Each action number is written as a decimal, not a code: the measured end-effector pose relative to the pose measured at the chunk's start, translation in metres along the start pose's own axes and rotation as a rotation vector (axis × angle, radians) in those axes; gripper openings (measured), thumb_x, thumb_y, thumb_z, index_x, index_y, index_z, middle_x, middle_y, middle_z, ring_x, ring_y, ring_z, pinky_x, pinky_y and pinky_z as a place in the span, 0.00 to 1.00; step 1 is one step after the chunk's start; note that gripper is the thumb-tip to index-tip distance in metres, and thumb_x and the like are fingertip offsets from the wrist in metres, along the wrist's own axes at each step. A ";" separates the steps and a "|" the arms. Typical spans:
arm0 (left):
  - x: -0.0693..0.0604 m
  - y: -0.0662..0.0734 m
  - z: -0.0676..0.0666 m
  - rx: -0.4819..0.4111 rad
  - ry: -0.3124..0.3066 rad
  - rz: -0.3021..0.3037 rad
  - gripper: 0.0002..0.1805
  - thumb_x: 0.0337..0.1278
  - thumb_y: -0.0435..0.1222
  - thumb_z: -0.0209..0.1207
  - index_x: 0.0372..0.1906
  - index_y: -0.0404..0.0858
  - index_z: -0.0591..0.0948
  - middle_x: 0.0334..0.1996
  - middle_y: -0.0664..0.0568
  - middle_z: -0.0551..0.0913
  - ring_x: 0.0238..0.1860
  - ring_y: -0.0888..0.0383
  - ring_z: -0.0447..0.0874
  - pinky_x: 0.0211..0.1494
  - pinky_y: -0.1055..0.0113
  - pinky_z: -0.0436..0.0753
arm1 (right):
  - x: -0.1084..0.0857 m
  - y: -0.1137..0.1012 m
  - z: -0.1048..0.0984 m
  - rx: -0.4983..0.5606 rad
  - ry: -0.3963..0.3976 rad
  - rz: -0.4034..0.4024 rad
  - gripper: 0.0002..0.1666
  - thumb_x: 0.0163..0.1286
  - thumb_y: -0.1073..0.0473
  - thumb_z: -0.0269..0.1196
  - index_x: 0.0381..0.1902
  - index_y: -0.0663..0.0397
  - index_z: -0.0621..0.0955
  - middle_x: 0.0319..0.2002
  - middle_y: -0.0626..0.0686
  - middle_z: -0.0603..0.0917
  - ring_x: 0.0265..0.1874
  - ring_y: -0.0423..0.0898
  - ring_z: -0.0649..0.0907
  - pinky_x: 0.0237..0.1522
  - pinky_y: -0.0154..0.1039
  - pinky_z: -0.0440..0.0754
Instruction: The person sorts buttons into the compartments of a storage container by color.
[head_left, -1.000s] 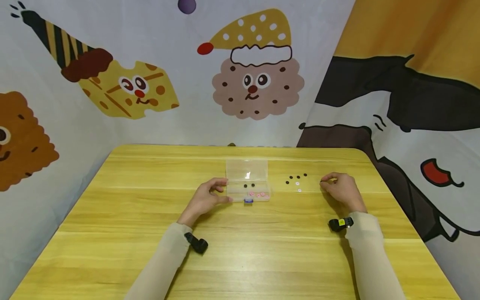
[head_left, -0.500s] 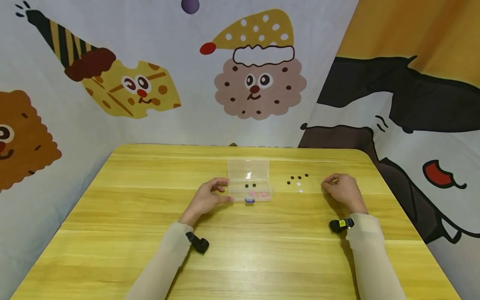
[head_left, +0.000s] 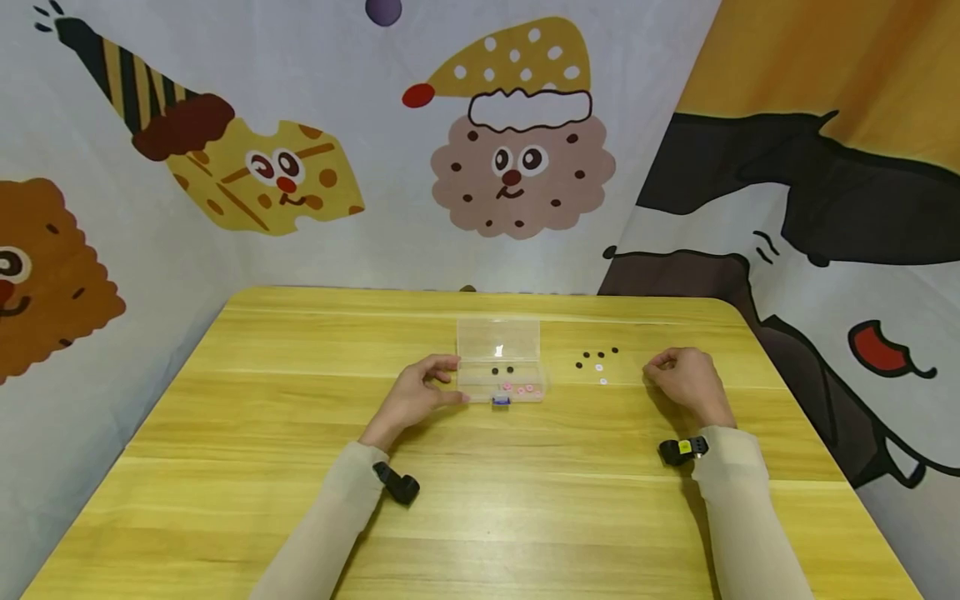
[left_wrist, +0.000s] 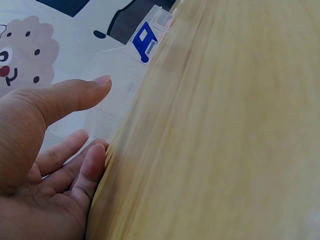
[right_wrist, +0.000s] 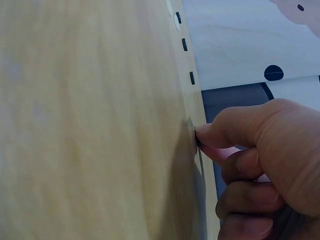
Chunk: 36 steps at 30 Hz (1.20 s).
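Observation:
A clear plastic box (head_left: 474,392) lies with its lid (head_left: 498,339) raised. My left hand (head_left: 416,392) holds its left side, thumb at the front corner and index finger at the back; the thumb (left_wrist: 75,100) shows near the box wall in the left wrist view. Inside are two black buttons (head_left: 510,370) and several pink buttons (head_left: 520,391). My right hand (head_left: 686,379) pinches a small black button (right_wrist: 197,140) at the table surface between thumb and index finger, the other fingers curled. Between box and right hand lie several black buttons (head_left: 601,355) and two white buttons (head_left: 603,382).
Everything rests on a yellow wood-grain table (head_left: 480,517). A blue latch (head_left: 501,402) sits on the front of the box. A cartoon-printed cloth (head_left: 390,250) hangs behind the table's back edge. Each wrist carries a small black camera (head_left: 405,490).
The whole head view has shifted slightly, carrying the scene a little to the right. Both hands, the box and the loose buttons keep the same places on the table.

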<state>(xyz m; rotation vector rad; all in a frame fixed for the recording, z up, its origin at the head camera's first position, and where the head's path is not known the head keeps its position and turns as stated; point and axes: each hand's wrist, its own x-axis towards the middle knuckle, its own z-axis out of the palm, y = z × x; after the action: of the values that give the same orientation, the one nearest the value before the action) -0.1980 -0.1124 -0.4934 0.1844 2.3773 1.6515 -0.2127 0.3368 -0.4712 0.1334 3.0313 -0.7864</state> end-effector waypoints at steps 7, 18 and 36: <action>0.000 0.000 0.000 -0.004 -0.007 0.002 0.35 0.52 0.41 0.77 0.67 0.48 0.78 0.63 0.52 0.80 0.59 0.50 0.77 0.61 0.53 0.75 | -0.001 -0.001 0.000 -0.003 0.008 -0.005 0.13 0.71 0.53 0.63 0.39 0.57 0.88 0.36 0.59 0.89 0.29 0.48 0.82 0.31 0.38 0.75; 0.001 -0.002 -0.001 0.003 -0.014 -0.003 0.36 0.52 0.42 0.76 0.68 0.49 0.77 0.63 0.54 0.80 0.59 0.52 0.76 0.60 0.56 0.76 | -0.002 -0.003 -0.002 0.015 0.019 -0.007 0.12 0.71 0.54 0.65 0.37 0.56 0.89 0.34 0.57 0.90 0.26 0.48 0.81 0.28 0.39 0.75; -0.017 0.035 -0.005 -0.024 -0.043 -0.021 0.36 0.57 0.34 0.73 0.71 0.36 0.74 0.67 0.41 0.77 0.62 0.41 0.73 0.60 0.57 0.73 | -0.002 -0.007 -0.001 -0.037 0.037 -0.013 0.11 0.66 0.57 0.62 0.34 0.58 0.88 0.30 0.55 0.88 0.25 0.47 0.81 0.26 0.38 0.74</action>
<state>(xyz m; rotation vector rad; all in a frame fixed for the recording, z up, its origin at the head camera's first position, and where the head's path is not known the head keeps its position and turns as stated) -0.1840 -0.1087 -0.4565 0.1888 2.3191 1.6487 -0.2113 0.3308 -0.4666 0.1301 3.0826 -0.7357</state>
